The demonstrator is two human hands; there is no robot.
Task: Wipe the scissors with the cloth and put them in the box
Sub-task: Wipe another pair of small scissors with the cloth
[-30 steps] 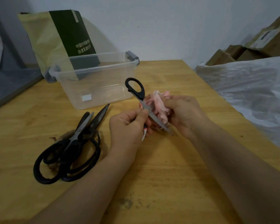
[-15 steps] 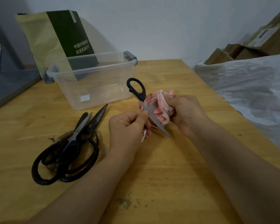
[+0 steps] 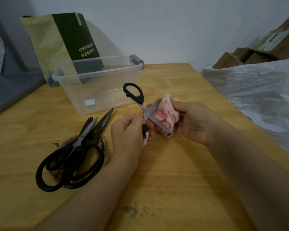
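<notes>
The left hand (image 3: 128,129) pinches the open scissors (image 3: 147,114); the right hand (image 3: 193,122) grips the pink cloth (image 3: 165,112). If the cloth slips, the blade pointing to five o'clock could cut the right hand.

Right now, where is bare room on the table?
Free: the near part of the table between the forearms, and the strip between clear box and plastic sheet. Crowded: left of the left hand, where black scissors lie.
</notes>
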